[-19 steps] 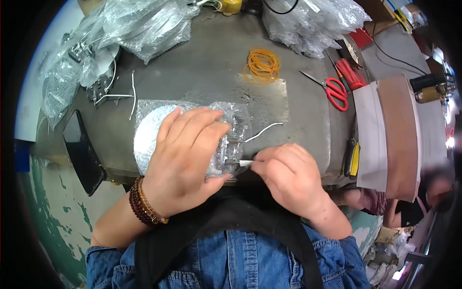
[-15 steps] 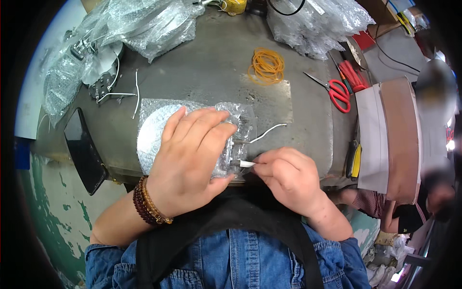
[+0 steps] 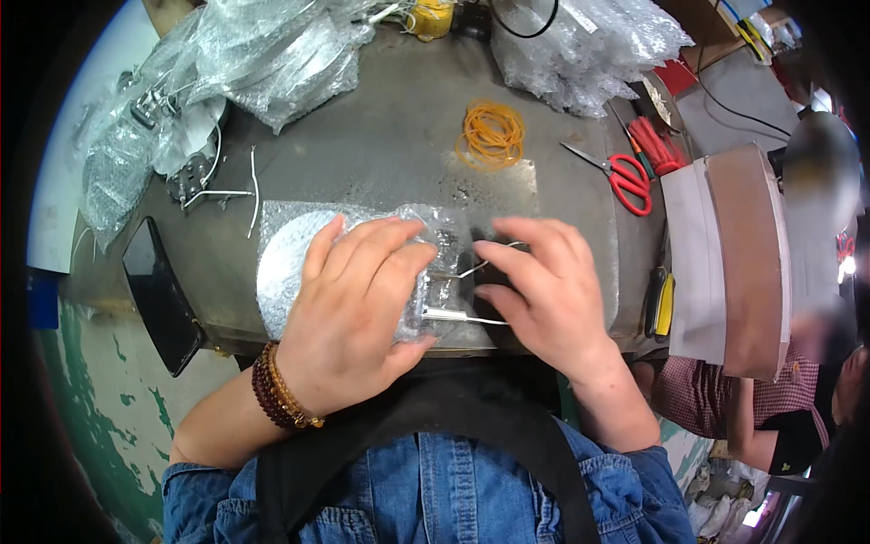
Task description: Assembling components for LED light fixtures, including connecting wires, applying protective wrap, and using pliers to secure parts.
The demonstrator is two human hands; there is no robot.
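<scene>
My left hand (image 3: 353,308) lies flat with its fingers stretched over a clear bubble-wrap bag (image 3: 274,219). Inside the bag, a round whitish disc (image 3: 283,272) shows left of the hand; the hand covers the rest. A white sleeved wire (image 3: 444,315) sticks out at the bag's right side, its thin end trailing under my right hand. Just above it, a second thin white wire (image 3: 471,269) leads from the bag towards my right fingers. My right hand (image 3: 555,295) hovers beside the wires, thumb and fingers apart, with nothing visible in its grasp.
Beyond the bag lie yellow rubber bands (image 3: 492,134) and red-handled scissors (image 3: 627,181). A black phone (image 3: 161,295) rests at the left edge. Bubble-wrapped parts (image 3: 272,63) pile up at the back. A cardboard box (image 3: 743,263) stands right, with a person (image 3: 702,399) beyond.
My right hand has let go of the white sleeved wire, moved up slightly and spread its fingers. My left hand stays on the bag. The whole view has shifted a little.
</scene>
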